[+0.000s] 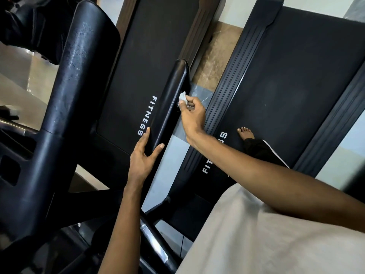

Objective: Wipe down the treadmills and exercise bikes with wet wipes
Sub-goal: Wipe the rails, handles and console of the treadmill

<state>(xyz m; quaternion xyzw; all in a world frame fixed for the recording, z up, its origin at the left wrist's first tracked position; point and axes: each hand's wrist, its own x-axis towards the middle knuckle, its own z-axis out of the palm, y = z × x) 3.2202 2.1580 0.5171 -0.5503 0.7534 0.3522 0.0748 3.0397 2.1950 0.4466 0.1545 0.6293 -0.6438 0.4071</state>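
The right hand (192, 114) pinches a small crumpled white wet wipe (182, 98) against the smooth, shiny black treadmill handrail (169, 103). The left hand (143, 157) curls its fingers (146, 134) round it.

Open gap beside the handrail (169, 103); neighbouring treadmill's side rail (233, 80) bounds it.

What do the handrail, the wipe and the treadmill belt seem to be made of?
The handrail looks like smooth black plastic or vinyl padding: it shows soft highlights. The wipe is thin white paper or fabric, crumpled. The belt is matte black, likely rubber: no shine.
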